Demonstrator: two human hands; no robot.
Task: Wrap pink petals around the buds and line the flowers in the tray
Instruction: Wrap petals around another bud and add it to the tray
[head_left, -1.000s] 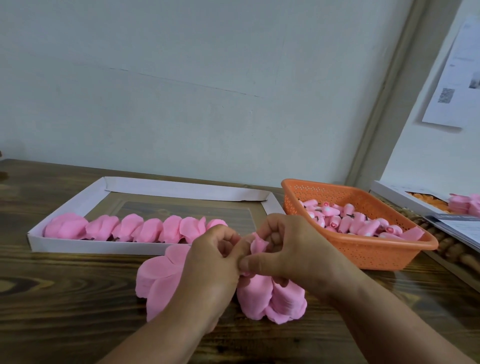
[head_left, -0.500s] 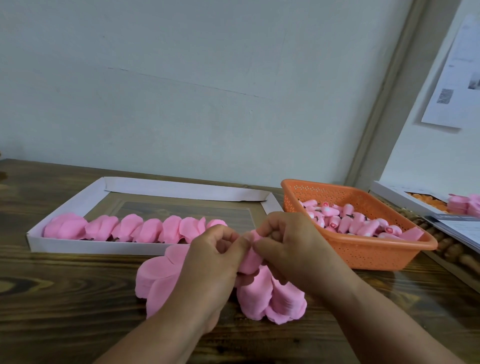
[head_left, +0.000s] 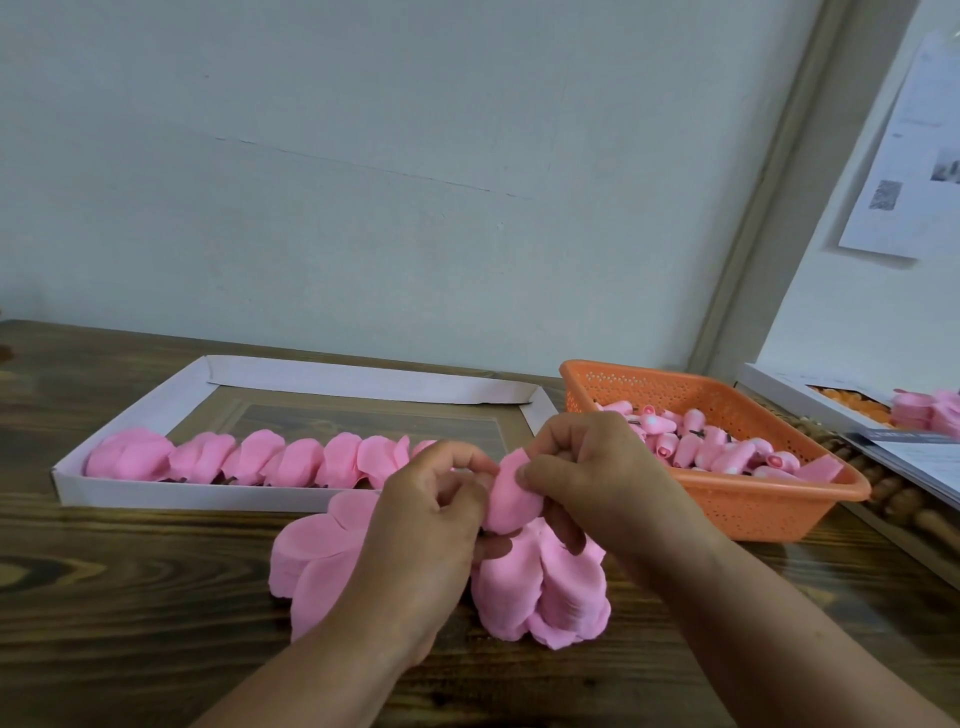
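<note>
**Both hands are holding one pink flower above the petal piles**

The left hand (head_left: 436, 512) and the right hand (head_left: 592, 478) are meeting in front of the white tray (head_left: 171, 496), and between them they are grasping a pink flower (head_left: 511, 496) that is being wrapped. The right hand is curling its fingers over the top and the right side of the flower, and its thumb (head_left: 540, 475) is pressing on the front of the outer petal. The left hand is also clenched around the flower from the left side; its fingers are bent tightly, and their tips are hidden behind the petal. The bud inside the petal cannot be seen.

The flower is being held just above the wooden table (head_left: 130, 597), over two piles of loose pink petals: one pile (head_left: 311, 556) is lying partly under the left hand, the other pile (head_left: 540, 587) is lying under the right hand.

In the tray, a row of finished flowers (head_left: 260, 460) is lying along the near wall, from the left corner towards the hands. Just beside the tray on the right, an orange basket (head_left: 753, 512) is holding many pink buds (head_left: 701, 447).
</note>
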